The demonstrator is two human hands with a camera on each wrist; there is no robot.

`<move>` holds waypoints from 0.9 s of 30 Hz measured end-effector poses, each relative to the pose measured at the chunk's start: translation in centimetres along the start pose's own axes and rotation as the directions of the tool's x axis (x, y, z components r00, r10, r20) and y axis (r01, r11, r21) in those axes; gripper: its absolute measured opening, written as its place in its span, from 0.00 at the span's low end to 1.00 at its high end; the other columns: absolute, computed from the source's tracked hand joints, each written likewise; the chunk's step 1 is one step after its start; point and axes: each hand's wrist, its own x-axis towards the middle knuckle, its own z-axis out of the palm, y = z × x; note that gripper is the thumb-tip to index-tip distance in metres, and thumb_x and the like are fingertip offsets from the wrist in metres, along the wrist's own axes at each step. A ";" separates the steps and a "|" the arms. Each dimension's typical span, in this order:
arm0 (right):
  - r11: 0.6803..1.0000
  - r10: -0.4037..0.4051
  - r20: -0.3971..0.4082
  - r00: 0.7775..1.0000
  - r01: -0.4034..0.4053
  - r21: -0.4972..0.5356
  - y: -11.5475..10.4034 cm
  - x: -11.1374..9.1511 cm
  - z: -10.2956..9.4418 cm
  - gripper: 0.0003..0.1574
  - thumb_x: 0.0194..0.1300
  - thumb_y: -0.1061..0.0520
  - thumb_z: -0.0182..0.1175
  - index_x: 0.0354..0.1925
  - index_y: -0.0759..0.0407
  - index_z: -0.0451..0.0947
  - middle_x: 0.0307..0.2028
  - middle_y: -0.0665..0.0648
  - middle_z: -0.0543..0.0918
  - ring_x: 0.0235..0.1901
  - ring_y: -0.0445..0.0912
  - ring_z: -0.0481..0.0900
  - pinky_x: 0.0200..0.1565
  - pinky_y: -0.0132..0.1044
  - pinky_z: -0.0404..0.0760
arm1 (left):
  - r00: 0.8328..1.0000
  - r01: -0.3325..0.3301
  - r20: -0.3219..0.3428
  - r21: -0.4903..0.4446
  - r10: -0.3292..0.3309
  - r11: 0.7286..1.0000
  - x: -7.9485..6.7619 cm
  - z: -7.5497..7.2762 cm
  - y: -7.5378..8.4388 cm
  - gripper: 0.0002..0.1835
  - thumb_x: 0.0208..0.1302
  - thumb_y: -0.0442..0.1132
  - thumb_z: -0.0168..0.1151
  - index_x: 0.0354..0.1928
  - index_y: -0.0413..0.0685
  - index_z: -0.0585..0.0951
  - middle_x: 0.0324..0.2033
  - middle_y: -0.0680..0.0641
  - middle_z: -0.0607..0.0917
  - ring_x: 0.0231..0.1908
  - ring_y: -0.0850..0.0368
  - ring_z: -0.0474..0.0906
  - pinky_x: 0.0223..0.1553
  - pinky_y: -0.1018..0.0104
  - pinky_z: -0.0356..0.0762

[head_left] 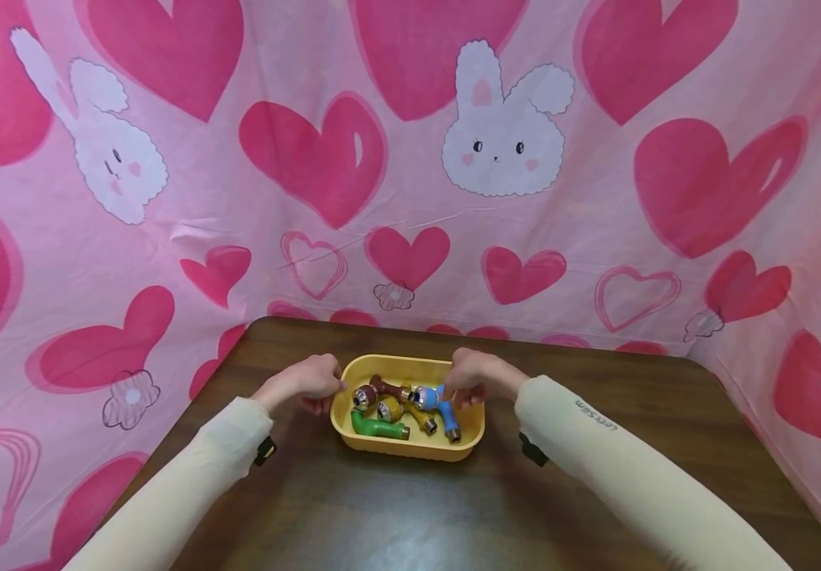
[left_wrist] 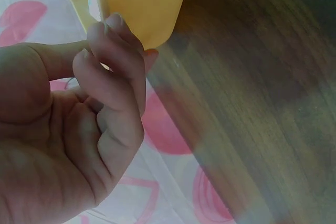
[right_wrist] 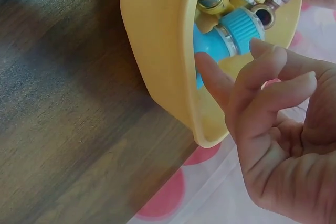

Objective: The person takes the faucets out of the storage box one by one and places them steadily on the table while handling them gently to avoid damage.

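A yellow plastic basin (head_left: 404, 452) stands on the table, with several coloured pipe fittings lying in it. At its left end, my left hand (head_left: 316, 381) holds the rim, thumb by the edge and fingers bent along the outer wall. My right hand (head_left: 477, 374) is over the right end, its fingers loosely bent beside the blue fitting (right_wrist: 215, 43), with nothing visible between thumb and fingers. Dark red (head_left: 390, 388), yellow (head_left: 417, 416) and green (head_left: 377, 427) fittings lie to the left of the blue one. Metal threaded ends and ridged collars show on some.
The brown wooden table (head_left: 410, 515) extends around the basin. A pink cloth (head_left: 410, 190) with hearts and rabbits hangs behind the table and along both sides. Pale sleeves (head_left: 617, 452) cover both forearms, and a black strap (head_left: 265, 450) shows under the left wrist.
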 end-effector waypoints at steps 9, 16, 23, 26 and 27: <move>1.000 0.015 0.024 1.000 -0.015 0.000 0.3 0.5 0.2 0.12 0.66 0.61 0.71 0.36 0.70 0.79 0.19 0.58 0.82 0.12 0.40 0.72 0.16 0.28 0.71 | 1.000 0.001 0.022 -0.049 0.000 0.999 0.5 0.2 -0.4 0.11 0.78 0.35 0.60 0.35 0.39 0.84 0.16 0.45 0.83 0.13 0.57 0.79 0.19 0.63 0.83; 0.999 0.017 0.038 0.999 -0.016 -0.029 0.4 0.7 0.4 0.14 0.66 0.62 0.71 0.35 0.70 0.77 0.18 0.58 0.82 0.11 0.41 0.73 0.17 0.29 0.72 | 1.000 -0.011 0.015 -0.082 0.012 0.997 0.6 0.2 -0.4 0.12 0.78 0.35 0.59 0.34 0.38 0.84 0.17 0.44 0.84 0.14 0.57 0.79 0.20 0.64 0.83; 0.999 0.038 0.017 0.999 -0.037 -0.022 0.7 1.1 0.8 0.13 0.66 0.63 0.71 0.35 0.70 0.75 0.18 0.57 0.82 0.11 0.41 0.73 0.16 0.28 0.73 | 0.999 0.000 0.035 -0.109 0.004 0.994 0.7 0.2 -0.6 0.14 0.79 0.36 0.59 0.32 0.38 0.84 0.16 0.44 0.83 0.14 0.59 0.78 0.18 0.67 0.81; 0.999 0.036 0.010 0.999 -0.036 -0.017 0.6 1.2 0.9 0.15 0.65 0.64 0.71 0.36 0.69 0.74 0.18 0.58 0.82 0.11 0.41 0.72 0.16 0.28 0.71 | 0.999 0.005 0.053 -0.137 0.002 0.990 0.6 0.3 -0.8 0.15 0.79 0.35 0.57 0.32 0.37 0.84 0.15 0.45 0.82 0.13 0.59 0.77 0.17 0.68 0.79; 0.999 0.032 0.009 0.999 -0.031 -0.019 0.6 1.2 1.0 0.15 0.65 0.64 0.71 0.36 0.69 0.73 0.18 0.58 0.82 0.11 0.41 0.72 0.16 0.28 0.70 | 0.998 0.006 0.056 -0.144 0.002 0.990 0.6 0.3 -0.9 0.15 0.79 0.34 0.57 0.32 0.37 0.84 0.15 0.45 0.82 0.13 0.59 0.77 0.17 0.68 0.79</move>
